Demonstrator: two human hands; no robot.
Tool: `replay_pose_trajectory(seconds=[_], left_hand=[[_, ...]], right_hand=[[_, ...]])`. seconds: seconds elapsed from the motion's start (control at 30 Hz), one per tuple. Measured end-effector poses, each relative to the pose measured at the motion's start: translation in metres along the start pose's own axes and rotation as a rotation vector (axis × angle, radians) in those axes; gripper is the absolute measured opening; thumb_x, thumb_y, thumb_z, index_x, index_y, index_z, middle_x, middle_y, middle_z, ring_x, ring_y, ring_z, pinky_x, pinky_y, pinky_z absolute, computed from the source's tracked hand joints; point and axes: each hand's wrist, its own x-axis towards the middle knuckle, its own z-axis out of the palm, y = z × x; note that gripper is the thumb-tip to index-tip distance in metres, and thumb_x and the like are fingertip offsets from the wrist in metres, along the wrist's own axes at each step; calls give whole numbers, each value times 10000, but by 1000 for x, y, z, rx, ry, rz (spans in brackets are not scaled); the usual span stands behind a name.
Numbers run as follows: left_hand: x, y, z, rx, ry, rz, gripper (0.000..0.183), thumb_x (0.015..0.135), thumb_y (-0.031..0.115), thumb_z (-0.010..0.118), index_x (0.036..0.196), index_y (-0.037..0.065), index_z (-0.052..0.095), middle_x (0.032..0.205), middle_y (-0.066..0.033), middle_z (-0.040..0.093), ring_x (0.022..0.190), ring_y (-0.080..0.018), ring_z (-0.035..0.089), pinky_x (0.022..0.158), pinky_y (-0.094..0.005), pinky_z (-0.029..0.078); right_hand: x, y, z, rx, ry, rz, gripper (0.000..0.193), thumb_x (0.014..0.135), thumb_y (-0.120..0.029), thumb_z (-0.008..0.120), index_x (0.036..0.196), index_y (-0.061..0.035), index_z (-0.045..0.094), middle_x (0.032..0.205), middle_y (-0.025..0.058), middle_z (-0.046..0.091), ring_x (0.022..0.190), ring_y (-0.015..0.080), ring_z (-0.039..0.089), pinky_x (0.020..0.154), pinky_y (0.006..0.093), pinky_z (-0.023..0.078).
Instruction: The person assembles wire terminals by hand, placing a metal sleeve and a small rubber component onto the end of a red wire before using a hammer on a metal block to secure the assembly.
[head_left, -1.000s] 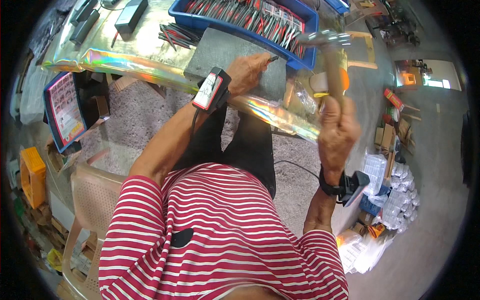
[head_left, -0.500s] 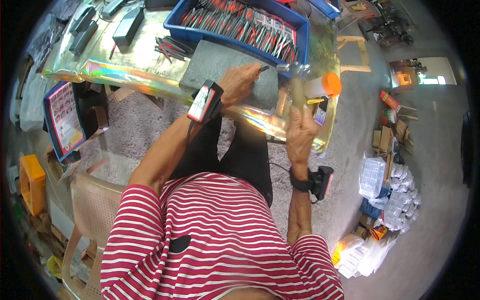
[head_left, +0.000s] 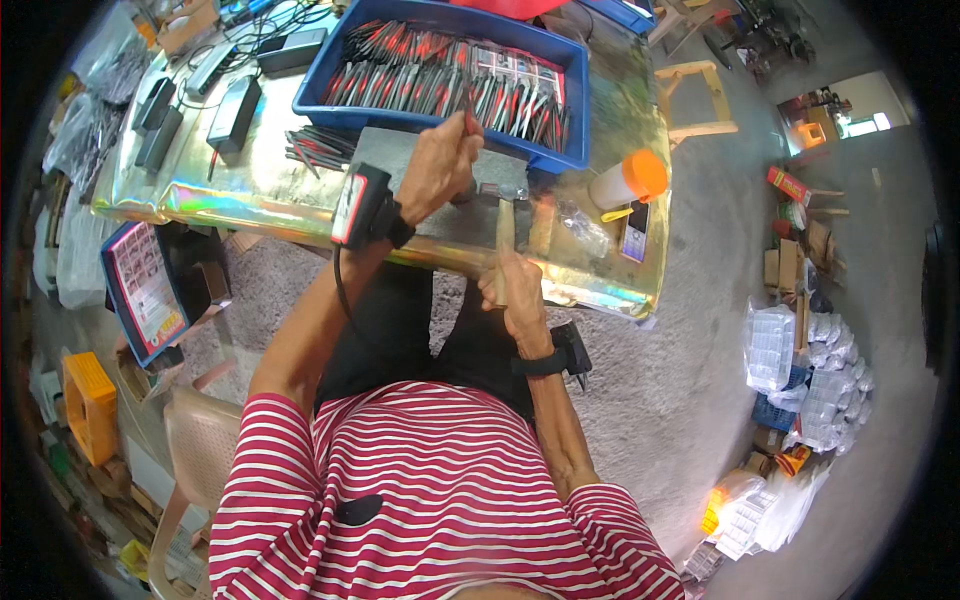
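My left hand (head_left: 438, 168) is closed around a slim red-and-dark tool (head_left: 468, 108), raised at the near edge of a blue bin (head_left: 577, 130). Its exact kind is too small to tell. My right hand (head_left: 520, 288) grips the wooden handle of a hammer (head_left: 505, 235), whose metal head rests low over the right part of a grey block (head_left: 385, 150). The block lies on the table in front of the bin, partly hidden by my left hand. Rows of similar slim dark-and-red pieces (head_left: 400, 88) fill the bin.
A loose pile of slim pieces (head_left: 320, 147) lies left of the block. On the right stand a white jar with an orange lid (head_left: 640, 177) and a phone-like device (head_left: 635, 235). Black boxes (head_left: 235, 113) with cables sit at left. A beige chair (head_left: 200, 440) is at lower left.
My left hand has lifted from the block toward the bin, carrying the slim tool. My right hand has moved left and lowered the hammer toward the block. The view has shifted slightly.
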Motion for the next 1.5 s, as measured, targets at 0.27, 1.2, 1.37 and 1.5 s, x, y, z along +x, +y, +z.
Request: replay_pose_trajectory(seconds=[0.27, 1.2, 1.37, 1.5], left_hand=[[71, -30, 11, 162, 33, -23, 227, 704, 241, 518, 739, 37, 612, 607, -157, 579, 610, -299, 585, 567, -369, 450], [74, -54, 28, 134, 130, -102, 268, 734, 107, 475, 988, 24, 461, 653, -146, 548, 574, -282, 535, 548, -408, 411], [38, -29, -18, 26, 162, 12, 313, 801, 116, 509, 1082, -12, 460, 794, -81, 571, 628, -106, 555, 500, -206, 462], [1, -15, -62, -23, 337, -88, 271, 811, 64, 490, 1072, -5, 467, 774, -75, 561, 601, -98, 546, 474, -198, 453]], right_hand=[[2, -16, -26, -361, -47, -138, 405, 874, -361, 400, 777, 13, 524, 611, 52, 519, 491, 103, 501, 478, 202, 382], [81, 7, -89, -1174, 539, -614, 73, 739, -80, 471, 754, -17, 505, 763, 162, 523, 691, 328, 539, 614, 423, 424], [84, 11, -89, -1245, 539, -628, 64, 750, -109, 479, 771, -50, 494, 764, 160, 523, 671, 348, 530, 574, 449, 407], [85, 11, -88, -1434, 475, -631, 100, 738, -105, 480, 765, -13, 451, 779, 200, 504, 629, 371, 551, 519, 438, 446]])
